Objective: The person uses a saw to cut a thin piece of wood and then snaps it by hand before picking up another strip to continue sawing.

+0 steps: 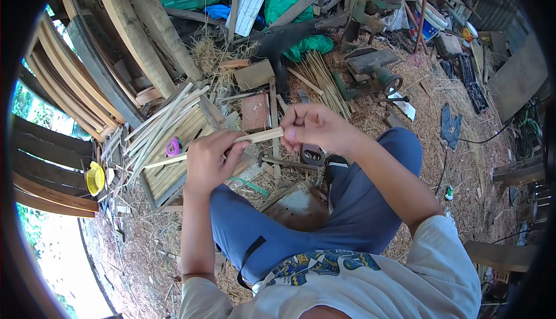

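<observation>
My left hand (209,161) grips a long pale bamboo strip (262,136) near its middle; the strip runs from lower left to upper right across my lap. My right hand (315,128) pinches the strip's right end, fingers curled around it. Both hands are raised above my knees, which are in blue trousers (353,215). What else my right hand may hold is hidden by its fingers.
A stack of split bamboo slats (168,125) lies on a low wooden frame to the left, with a purple tape measure (174,146) on it. A bundle of thin sticks (327,79), a brick-coloured block (255,112), a yellow bowl (95,178) and metal tools lie on the straw-covered ground.
</observation>
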`<state>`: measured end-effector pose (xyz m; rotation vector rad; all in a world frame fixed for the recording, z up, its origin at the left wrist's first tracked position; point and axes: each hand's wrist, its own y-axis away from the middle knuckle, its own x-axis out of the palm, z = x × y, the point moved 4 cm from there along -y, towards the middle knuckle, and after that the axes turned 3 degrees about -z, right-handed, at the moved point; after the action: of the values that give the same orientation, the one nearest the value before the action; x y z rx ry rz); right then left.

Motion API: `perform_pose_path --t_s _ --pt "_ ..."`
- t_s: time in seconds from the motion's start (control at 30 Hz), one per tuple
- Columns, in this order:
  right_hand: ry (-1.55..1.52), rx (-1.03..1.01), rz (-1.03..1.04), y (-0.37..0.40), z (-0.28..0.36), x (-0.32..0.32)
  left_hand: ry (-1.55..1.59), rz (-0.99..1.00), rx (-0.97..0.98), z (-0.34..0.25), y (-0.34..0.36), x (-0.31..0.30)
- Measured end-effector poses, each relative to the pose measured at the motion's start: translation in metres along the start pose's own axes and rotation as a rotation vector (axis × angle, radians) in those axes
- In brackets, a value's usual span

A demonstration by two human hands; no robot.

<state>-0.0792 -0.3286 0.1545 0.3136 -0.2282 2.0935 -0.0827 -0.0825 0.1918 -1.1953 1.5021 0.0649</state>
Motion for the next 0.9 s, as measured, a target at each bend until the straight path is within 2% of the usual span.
perform_pose_path --t_s 0.07,0.17,0.27,0.33,0.37,0.4,0.47,0.57,0.6,0.7,0.73,0.83,0.87,0.9 --pt "0.421 -0.091 -0.033 0.0 0.0 -0.003 -0.031 0.054 -0.032 0.001 0.001 0.001" --pt "0.838 -0.094 -0.032 0.005 0.007 0.004 -0.13 0.117 -0.021 -0.006 -0.004 -0.004" --pt "0.946 -0.077 0.05 0.004 -0.006 0.009 -0.221 0.127 0.077 -0.008 -0.011 -0.009" --pt "0.863 -0.115 -0.017 0.003 -0.012 0.009 -0.27 0.067 0.12 -0.005 -0.01 -0.01" --pt "0.821 -0.132 -0.05 0.002 -0.017 0.009 -0.351 -0.102 0.075 -0.003 -0.01 -0.015" --pt "0.674 -0.059 -0.094 0.0 -0.028 0.005 -0.431 -0.273 0.028 -0.002 -0.009 -0.017" --pt "0.659 -0.104 -0.134 0.0 -0.03 0.001 -0.489 -0.639 -0.113 0.021 0.007 -0.016" --pt "0.654 -0.122 -0.144 -0.001 -0.029 0.002 -0.026 -1.046 -0.533 0.083 0.03 -0.017" --pt "0.654 -0.133 -0.135 0.0 -0.028 0.004 0.271 -1.004 -0.736 0.088 0.027 -0.019" --pt "0.754 -0.187 -0.116 0.0 -0.027 0.008 0.956 -0.896 -0.755 0.105 0.017 -0.01" --pt "0.795 -0.189 -0.102 0.0 -0.025 0.011 1.019 -0.899 -0.809 0.109 0.015 -0.005" --pt "0.898 -0.247 -0.05 0.0 -0.028 0.022 1.107 -0.931 -0.796 0.112 0.009 0.004" --pt "0.932 -0.274 -0.033 -0.001 -0.031 0.024 1.098 -0.931 -0.876 0.111 0.008 0.005" --pt "0.984 -0.297 -0.014 -0.002 -0.036 0.022 1.088 -0.942 -0.87 0.108 0.006 0.004"
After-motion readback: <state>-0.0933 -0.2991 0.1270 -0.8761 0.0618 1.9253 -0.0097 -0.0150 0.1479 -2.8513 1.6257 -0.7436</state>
